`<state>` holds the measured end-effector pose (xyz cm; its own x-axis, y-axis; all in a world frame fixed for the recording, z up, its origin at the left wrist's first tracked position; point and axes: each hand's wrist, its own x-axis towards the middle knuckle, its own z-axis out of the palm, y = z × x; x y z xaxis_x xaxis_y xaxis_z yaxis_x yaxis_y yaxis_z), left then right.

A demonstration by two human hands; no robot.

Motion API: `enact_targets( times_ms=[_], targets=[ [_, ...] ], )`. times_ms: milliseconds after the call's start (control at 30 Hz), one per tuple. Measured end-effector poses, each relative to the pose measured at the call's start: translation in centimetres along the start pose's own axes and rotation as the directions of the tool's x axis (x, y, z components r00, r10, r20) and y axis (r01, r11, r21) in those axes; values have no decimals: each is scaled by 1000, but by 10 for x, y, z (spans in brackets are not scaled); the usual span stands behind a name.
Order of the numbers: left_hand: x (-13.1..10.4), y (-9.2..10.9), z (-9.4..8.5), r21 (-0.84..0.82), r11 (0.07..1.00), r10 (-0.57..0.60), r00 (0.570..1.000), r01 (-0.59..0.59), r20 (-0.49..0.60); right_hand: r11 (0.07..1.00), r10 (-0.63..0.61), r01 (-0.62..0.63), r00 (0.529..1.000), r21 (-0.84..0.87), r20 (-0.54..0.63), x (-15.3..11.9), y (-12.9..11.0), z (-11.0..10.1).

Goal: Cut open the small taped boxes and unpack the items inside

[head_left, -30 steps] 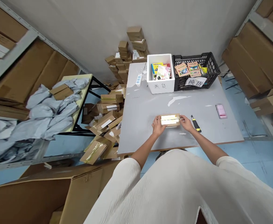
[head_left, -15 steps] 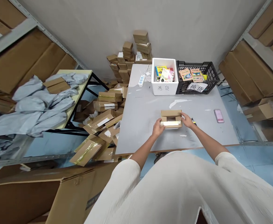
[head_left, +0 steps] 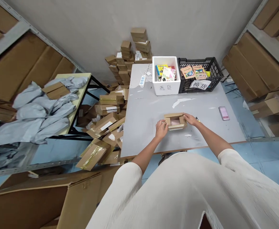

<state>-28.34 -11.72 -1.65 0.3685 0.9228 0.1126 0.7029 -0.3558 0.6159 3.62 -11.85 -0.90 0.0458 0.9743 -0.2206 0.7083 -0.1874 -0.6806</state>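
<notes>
A small cardboard box with its top flaps apart is on the grey table in front of me. Something pale pink shows inside it. My left hand grips the box's left end, fingers at the edge. At the opposite end, my right hand grips the far right corner. Just beyond the right hand lies a dark and yellow tool, partly hidden by the wrist.
A white bin with books and a black crate stand at the table's back. A phone lies right, a power strip back left. Cardboard boxes are heaped left of the table; grey bags cover a side table.
The near flap with the white label has swung outward, so the inside of the box shows more. Both hands still hold the box ends. The whole view has shifted slightly.
</notes>
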Motion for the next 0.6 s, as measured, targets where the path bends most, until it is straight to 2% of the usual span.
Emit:
enact_targets(
  times_ms=[133,267,367,433,500,600],
  targets=[
    [-8,3,-5,33,998,40,993,-44,114,1000,4,-4,1000,16,16,-4,-2,-1],
    [-9,4,-5,122,984,92,961,-127,260,999,-23,24,1000,-36,13,-6,-5,3],
    [1,10,0,207,961,99,927,-184,362,991,-28,26,1000,-130,-13,-7,-10,11],
    [9,16,1,240,948,92,903,-209,420,971,13,-23,999,-238,-42,-7,-15,18],
    [13,21,-2,264,939,89,896,-221,435,937,61,-81,996,-341,-69,-9,-22,25],
    [7,23,-11,311,926,93,926,-216,367,895,96,-127,991,-427,-93,-12,-31,36]
  ],
)
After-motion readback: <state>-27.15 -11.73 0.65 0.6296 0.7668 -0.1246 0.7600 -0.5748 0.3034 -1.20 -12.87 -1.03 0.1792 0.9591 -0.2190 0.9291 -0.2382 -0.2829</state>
